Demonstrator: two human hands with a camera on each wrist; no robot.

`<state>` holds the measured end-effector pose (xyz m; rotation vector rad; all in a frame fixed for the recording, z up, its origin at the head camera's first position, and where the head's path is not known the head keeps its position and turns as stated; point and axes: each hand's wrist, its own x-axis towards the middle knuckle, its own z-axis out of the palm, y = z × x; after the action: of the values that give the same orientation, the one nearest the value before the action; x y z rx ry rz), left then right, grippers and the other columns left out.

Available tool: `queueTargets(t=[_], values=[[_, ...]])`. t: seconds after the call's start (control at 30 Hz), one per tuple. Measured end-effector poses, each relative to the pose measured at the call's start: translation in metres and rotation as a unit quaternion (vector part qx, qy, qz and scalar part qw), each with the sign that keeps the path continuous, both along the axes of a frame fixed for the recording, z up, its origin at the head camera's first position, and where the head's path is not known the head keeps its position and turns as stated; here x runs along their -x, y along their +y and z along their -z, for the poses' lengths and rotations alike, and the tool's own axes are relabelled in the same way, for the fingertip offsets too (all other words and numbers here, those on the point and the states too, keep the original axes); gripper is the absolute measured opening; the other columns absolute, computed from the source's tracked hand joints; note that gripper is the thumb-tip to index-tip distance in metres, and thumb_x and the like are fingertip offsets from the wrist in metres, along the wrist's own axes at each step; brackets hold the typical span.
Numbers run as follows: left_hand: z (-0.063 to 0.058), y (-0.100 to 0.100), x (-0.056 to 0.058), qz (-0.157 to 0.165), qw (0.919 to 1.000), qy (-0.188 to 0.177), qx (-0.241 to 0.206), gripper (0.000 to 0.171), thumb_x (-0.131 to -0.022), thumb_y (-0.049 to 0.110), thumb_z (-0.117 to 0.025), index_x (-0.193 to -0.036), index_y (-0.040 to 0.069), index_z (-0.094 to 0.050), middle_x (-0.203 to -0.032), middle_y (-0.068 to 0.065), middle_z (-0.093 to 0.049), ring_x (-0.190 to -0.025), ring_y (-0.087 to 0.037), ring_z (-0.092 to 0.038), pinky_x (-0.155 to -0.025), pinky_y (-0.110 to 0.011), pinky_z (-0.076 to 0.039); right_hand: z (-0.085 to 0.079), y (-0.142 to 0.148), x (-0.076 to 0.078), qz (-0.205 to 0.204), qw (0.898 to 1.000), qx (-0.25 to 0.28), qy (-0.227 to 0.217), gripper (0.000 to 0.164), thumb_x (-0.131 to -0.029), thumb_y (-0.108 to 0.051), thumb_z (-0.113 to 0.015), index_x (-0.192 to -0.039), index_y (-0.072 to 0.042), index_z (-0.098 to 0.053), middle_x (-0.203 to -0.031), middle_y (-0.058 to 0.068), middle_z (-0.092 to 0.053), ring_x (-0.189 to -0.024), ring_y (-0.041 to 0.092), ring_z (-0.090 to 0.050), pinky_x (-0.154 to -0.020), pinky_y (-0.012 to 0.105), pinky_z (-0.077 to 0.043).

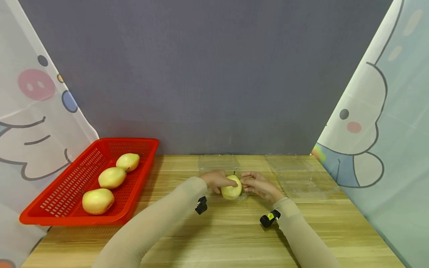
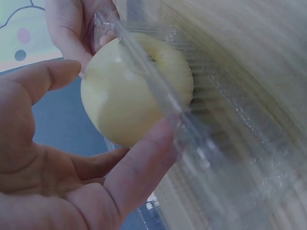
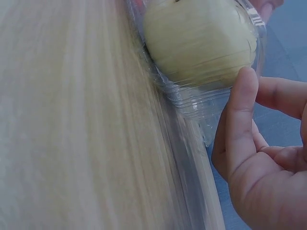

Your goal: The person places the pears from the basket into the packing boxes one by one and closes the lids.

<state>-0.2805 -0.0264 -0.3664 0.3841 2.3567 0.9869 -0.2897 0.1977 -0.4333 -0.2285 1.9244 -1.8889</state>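
A yellow pear with a dark stem sits in a clear plastic container near the back of the table. My left hand is at its left side, one finger reaching across the pear in the head view. In the left wrist view, the left thumb touches the container's rim while the other fingers curve beside the fruit. On the opposite side, my right hand pinches the container's edge, thumb on the near face and fingers behind. The pear shows through the plastic wall in the right wrist view.
At the left stands a red basket with yellow pears in it. Another clear container lies with its lid open at the back right. A grey panel rises behind the wooden table, with printed cloths on both sides.
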Motion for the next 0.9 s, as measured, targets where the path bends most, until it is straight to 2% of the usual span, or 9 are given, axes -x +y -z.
queueTargets(t=[0.23,0.33,0.47,0.53,0.73,0.9], values=[[-0.005,-0.005,0.001,0.005,1.0000,-0.004,0.001,0.054,-0.092,0.041,-0.068,-0.123,-0.003,-0.058,-0.106,-0.010,-0.062,-0.096,-0.028,-0.066,-0.086,-0.047,-0.057,0.002,0.001,0.000,0.003,1.000,0.000,-0.003,0.043,-0.101,-0.007,-0.056,-0.135,0.010,-0.037,-0.101,0.010,-0.059,-0.081,0.013,-0.062,-0.073,0.024,-0.055],[-0.009,-0.007,0.000,0.007,0.9999,0.002,0.009,0.064,-0.092,0.042,-0.068,-0.132,-0.005,-0.053,-0.119,-0.015,-0.061,-0.100,-0.033,-0.066,-0.087,-0.048,-0.056,0.002,0.001,0.000,0.002,1.000,0.001,-0.004,0.044,-0.102,-0.008,-0.056,-0.136,0.011,-0.037,-0.099,0.009,-0.059,-0.080,0.013,-0.062,-0.072,0.024,-0.055],[-0.014,-0.011,-0.001,0.008,0.9999,0.004,0.014,0.079,-0.094,0.045,-0.065,-0.148,-0.007,-0.038,-0.145,-0.023,-0.046,-0.106,-0.040,-0.065,-0.091,-0.050,-0.054,0.002,0.002,0.000,-0.001,1.000,0.002,-0.004,0.047,-0.103,-0.010,-0.056,-0.139,0.012,-0.035,-0.099,0.009,-0.060,-0.081,0.013,-0.061,-0.072,0.023,-0.055],[-0.016,-0.013,-0.002,0.006,0.9999,0.004,0.012,0.083,-0.095,0.045,-0.064,-0.152,-0.007,-0.032,-0.152,-0.024,-0.039,-0.109,-0.041,-0.064,-0.093,-0.050,-0.053,0.001,0.002,0.000,-0.004,1.000,0.003,-0.004,0.048,-0.103,-0.011,-0.055,-0.140,0.012,-0.034,-0.100,0.009,-0.059,-0.081,0.013,-0.061,-0.072,0.023,-0.055],[-0.023,-0.019,-0.005,-0.005,0.9999,0.008,-0.004,0.083,-0.096,0.044,-0.063,-0.154,-0.004,-0.028,-0.156,-0.022,-0.033,-0.124,-0.036,-0.056,-0.094,-0.045,-0.053,0.002,0.002,0.000,0.000,1.000,0.009,-0.008,0.047,-0.104,-0.010,-0.053,-0.141,0.013,-0.033,-0.101,0.009,-0.058,-0.081,0.012,-0.060,-0.072,0.022,-0.055],[-0.029,-0.026,-0.003,0.003,0.9997,0.019,-0.014,0.084,-0.095,0.043,-0.064,-0.153,-0.005,-0.029,-0.157,-0.022,-0.032,-0.130,-0.036,-0.050,-0.090,-0.043,-0.055,0.003,0.002,0.001,0.006,1.000,0.008,-0.010,0.048,-0.104,-0.009,-0.052,-0.142,0.014,-0.032,-0.103,0.010,-0.056,-0.081,0.011,-0.060,-0.072,0.022,-0.055]])
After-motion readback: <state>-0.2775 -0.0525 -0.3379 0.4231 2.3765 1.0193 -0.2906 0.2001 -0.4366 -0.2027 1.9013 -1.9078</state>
